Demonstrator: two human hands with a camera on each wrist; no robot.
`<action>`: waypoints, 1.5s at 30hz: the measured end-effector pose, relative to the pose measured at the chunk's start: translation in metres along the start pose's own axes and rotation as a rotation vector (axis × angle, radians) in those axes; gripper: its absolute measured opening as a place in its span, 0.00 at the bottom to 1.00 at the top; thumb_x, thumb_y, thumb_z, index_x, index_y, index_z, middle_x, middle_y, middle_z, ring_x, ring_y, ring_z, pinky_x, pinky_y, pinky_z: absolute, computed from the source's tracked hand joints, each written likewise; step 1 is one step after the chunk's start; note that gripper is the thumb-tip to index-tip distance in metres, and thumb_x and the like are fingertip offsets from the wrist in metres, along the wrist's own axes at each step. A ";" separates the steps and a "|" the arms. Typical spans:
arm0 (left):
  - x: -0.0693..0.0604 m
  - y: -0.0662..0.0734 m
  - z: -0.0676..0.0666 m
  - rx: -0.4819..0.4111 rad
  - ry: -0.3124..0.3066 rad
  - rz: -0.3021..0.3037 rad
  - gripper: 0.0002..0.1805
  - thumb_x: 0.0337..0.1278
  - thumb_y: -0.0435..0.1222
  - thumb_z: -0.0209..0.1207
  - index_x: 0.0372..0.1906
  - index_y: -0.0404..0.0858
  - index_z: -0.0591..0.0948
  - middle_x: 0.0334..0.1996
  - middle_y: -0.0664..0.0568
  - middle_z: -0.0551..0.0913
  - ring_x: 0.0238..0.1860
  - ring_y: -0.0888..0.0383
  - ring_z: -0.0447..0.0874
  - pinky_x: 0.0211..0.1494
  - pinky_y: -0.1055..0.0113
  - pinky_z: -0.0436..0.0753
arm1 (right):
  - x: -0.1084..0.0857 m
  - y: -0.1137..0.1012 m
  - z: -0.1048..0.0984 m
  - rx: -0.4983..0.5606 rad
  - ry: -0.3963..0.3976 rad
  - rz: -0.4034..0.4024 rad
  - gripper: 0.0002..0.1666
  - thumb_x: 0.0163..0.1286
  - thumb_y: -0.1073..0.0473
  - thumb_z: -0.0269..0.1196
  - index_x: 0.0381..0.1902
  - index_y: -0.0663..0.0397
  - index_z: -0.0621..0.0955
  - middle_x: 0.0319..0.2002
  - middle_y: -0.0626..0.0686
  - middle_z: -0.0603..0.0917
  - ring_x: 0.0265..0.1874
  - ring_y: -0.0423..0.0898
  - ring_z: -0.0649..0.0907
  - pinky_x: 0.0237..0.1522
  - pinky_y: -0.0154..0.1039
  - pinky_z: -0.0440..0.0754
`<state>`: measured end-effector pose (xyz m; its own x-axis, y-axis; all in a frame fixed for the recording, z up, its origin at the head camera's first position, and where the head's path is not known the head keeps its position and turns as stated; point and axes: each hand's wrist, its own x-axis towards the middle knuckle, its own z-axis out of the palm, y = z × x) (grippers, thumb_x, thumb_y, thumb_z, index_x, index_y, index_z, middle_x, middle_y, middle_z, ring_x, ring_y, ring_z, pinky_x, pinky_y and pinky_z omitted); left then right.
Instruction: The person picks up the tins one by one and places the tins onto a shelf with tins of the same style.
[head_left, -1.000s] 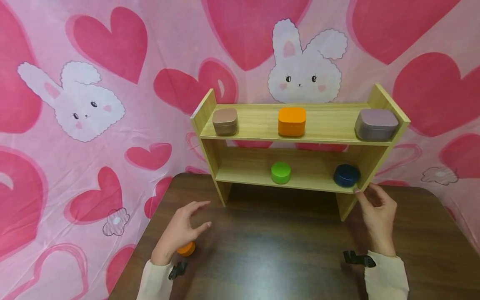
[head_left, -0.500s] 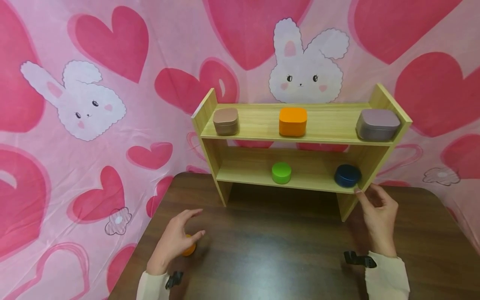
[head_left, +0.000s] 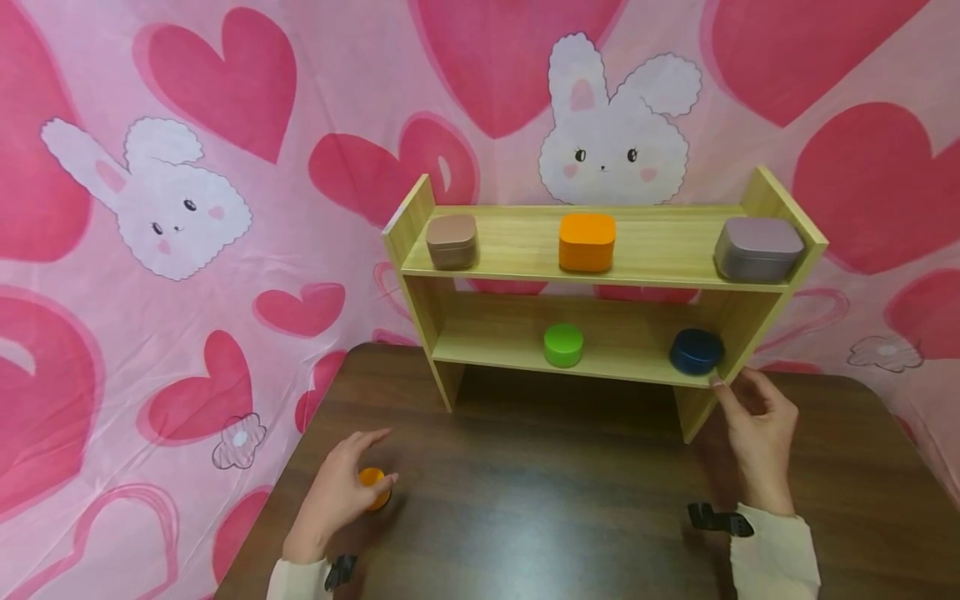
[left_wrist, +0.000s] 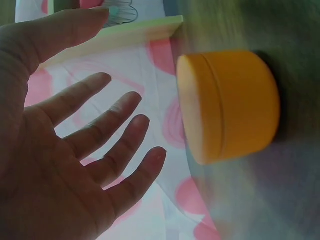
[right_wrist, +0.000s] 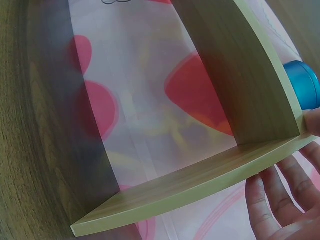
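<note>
My left hand [head_left: 337, 492] hovers beside a small orange round tin [left_wrist: 227, 107] on the table, fingers apart and nothing between them. In the head view the hand partly covers that tin. At the rack's right side, my right hand [head_left: 761, 433] pinches the side panel of the wooden two-tier shelf [right_wrist: 190, 187], thumb at the lower board's front corner and fingers against the outer face. Close to that thumb sits a dark blue round tin [head_left: 696, 352]. A lime green round tin [head_left: 563, 345] stands mid-board on the same lower tier.
Along the upper tier stand a rose-brown tin [head_left: 453, 242], an orange squarish tin [head_left: 587, 242] and a mauve-grey tin [head_left: 759, 249]. The shelf stands toward the back of a dark wooden table [head_left: 525, 517]. Behind hangs a pink cloth [head_left: 360, 67] with hearts and rabbits.
My left hand has drawn back toward the table's near left and down, coming level with the orange round tin. The right hand keeps its hold on the shelf.
</note>
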<state>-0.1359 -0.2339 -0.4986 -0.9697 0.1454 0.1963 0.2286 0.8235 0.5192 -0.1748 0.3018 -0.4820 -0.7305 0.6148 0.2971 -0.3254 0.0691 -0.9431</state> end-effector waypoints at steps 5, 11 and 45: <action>-0.003 -0.004 0.002 0.025 0.012 -0.008 0.35 0.42 0.37 0.79 0.62 0.39 0.83 0.55 0.43 0.87 0.56 0.42 0.85 0.64 0.40 0.81 | 0.001 0.001 0.000 0.038 0.001 -0.003 0.13 0.62 0.76 0.69 0.45 0.68 0.89 0.32 0.37 0.91 0.29 0.28 0.87 0.34 0.19 0.81; -0.008 -0.008 0.006 0.051 0.022 -0.020 0.36 0.41 0.38 0.80 0.62 0.39 0.83 0.54 0.44 0.87 0.55 0.44 0.85 0.64 0.41 0.81 | 0.001 0.003 -0.001 0.042 0.001 -0.002 0.13 0.62 0.76 0.69 0.46 0.68 0.89 0.32 0.37 0.92 0.30 0.29 0.88 0.35 0.18 0.81; -0.019 -0.023 0.011 0.064 -0.115 -0.224 0.31 0.39 0.38 0.82 0.55 0.41 0.86 0.48 0.50 0.87 0.45 0.55 0.84 0.57 0.50 0.87 | 0.001 0.001 -0.001 -0.045 0.001 -0.016 0.15 0.62 0.75 0.69 0.48 0.67 0.88 0.33 0.34 0.91 0.30 0.27 0.87 0.33 0.18 0.79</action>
<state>-0.1242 -0.2496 -0.5239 -0.9998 0.0139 -0.0157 0.0045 0.8747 0.4846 -0.1752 0.3031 -0.4832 -0.7248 0.6142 0.3121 -0.3098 0.1142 -0.9439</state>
